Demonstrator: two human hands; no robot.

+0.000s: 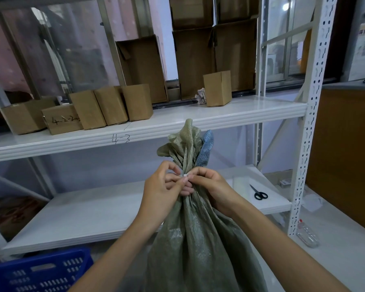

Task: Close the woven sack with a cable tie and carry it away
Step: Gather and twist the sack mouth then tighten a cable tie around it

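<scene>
Both hands work at the gathered neck of the sack (pixel 198 239): the right hand (pixel 209 187) pinches the small white tie (pixel 185 175), and the left hand (pixel 162 190) clenches the neck just beside it. The mouth fans out above the grip, and the body hangs below. If either pinch slackens before the tie locks, the bunched weave could spread and the tie slide off.

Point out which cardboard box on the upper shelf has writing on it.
The low box second from the left, its front marked by hand in dark pen. The other boxes' visible faces are plain.
</scene>
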